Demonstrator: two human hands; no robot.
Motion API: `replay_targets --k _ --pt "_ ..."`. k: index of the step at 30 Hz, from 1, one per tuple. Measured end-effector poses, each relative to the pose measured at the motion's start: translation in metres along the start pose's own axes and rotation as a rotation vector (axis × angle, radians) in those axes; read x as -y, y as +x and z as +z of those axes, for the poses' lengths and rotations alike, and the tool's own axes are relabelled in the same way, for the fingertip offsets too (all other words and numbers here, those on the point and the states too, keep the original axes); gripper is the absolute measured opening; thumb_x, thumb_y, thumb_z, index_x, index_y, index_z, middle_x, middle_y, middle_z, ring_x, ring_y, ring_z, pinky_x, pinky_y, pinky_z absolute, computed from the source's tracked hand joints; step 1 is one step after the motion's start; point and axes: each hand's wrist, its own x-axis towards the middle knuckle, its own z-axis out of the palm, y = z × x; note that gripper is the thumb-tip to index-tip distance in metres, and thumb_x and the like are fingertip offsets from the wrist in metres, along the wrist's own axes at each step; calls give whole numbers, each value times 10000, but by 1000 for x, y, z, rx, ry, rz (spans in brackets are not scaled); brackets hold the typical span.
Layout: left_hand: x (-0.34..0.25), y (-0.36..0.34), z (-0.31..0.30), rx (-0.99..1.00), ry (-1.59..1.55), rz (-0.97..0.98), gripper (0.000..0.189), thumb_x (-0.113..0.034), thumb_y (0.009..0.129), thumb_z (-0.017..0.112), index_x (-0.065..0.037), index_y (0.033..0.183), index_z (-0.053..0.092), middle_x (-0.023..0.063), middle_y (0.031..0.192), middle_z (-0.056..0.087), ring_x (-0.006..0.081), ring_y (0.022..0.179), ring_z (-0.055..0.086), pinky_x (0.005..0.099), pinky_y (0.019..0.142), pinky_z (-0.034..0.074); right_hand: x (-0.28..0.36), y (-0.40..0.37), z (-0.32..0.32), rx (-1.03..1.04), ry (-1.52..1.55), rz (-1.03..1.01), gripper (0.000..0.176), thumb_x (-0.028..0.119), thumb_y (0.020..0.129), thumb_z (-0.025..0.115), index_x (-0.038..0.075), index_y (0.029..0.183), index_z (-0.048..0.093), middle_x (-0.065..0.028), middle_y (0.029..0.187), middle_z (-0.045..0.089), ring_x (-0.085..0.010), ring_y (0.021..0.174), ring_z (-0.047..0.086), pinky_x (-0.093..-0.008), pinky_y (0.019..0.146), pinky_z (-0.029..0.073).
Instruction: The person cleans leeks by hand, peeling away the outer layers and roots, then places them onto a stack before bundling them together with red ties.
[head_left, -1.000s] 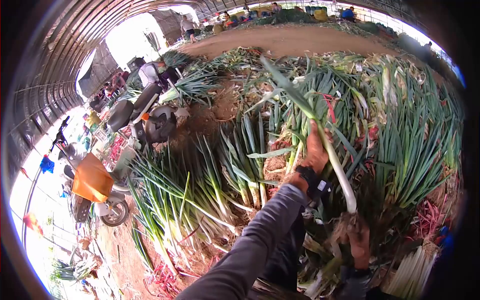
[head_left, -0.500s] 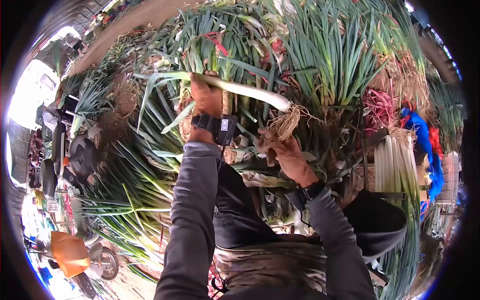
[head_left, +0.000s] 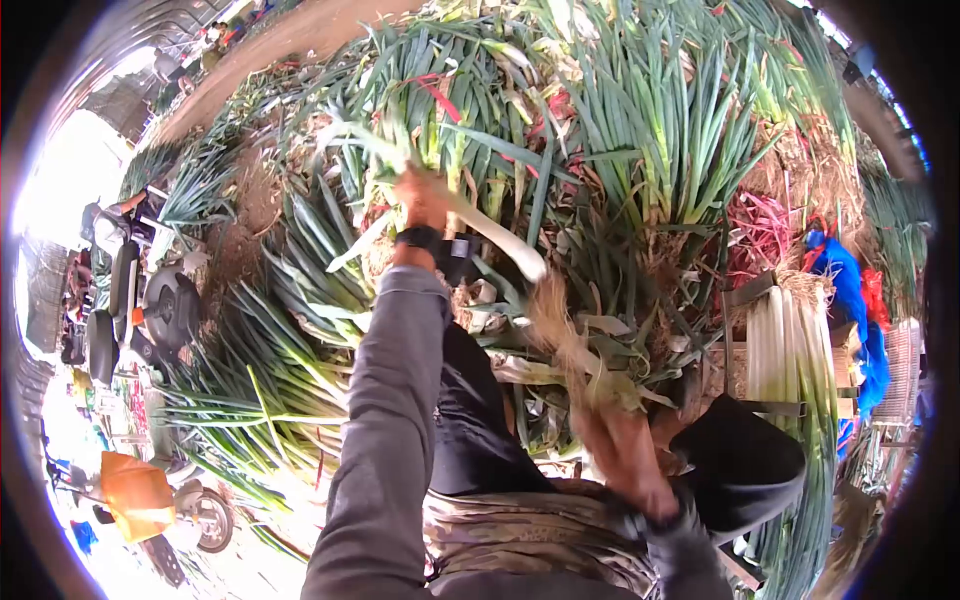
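My left hand (head_left: 420, 200), a watch on its wrist, grips a long leek (head_left: 505, 240) near where the white stalk meets the green leaves and holds it out over the pile. The stalk slants down to the right. My right hand (head_left: 625, 455) is low by my lap and blurred by motion. It is closed on a tan strip of roots and outer skin (head_left: 570, 350) that stretches from the stalk's end down to it.
A big heap of green leeks (head_left: 640, 130) fills the ground ahead and left. Trimmed white stalks (head_left: 790, 340) are stacked in a rack at right, next to blue cloth (head_left: 840, 270). Scooters (head_left: 150, 310) stand at left, one with an orange bag (head_left: 135, 495).
The leek was first held upright, then swung level. Now my right hand has pulled down from the root end toward my lap, dragging roots and skin, and the stalk tip has dipped.
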Motion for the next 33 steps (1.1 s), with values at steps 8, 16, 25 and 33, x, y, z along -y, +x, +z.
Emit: replay_targets --k 8,16,25,33 --pt "-32 -70 60 63 -373 179 298 -231 974 653 -58 1169 508 94 924 604 261 759 626 421 665 561 -37 27 -75 -442 779 415 349 310 1073 498 40 1262 612 -13 747 645 -36 559 493 -200 462 356" --pt "-33 -113 104 426 -508 57 394 30 895 675 -24 1236 484 117 1032 623 273 903 670 394 873 566 -132 76 40 -125 -623 -405 185 232 978 661 81 1076 615 -52 803 630 -195 665 660 -310 522 507" --pt "-48 -144 112 499 -508 135 453 -65 890 767 -53 1258 503 80 927 651 215 764 690 325 684 614 -75 140 -7 -571 -322 -176 322 37 883 708 34 1201 655 -132 1004 659 -267 830 685 -365 649 564" --pt "-43 -164 122 557 -473 75 362 -71 867 799 -73 1144 566 66 828 602 193 681 608 316 587 533 -86 163 27 -542 -295 -296 208 85 838 774 49 1003 653 -120 957 646 -335 826 669 -424 687 549"
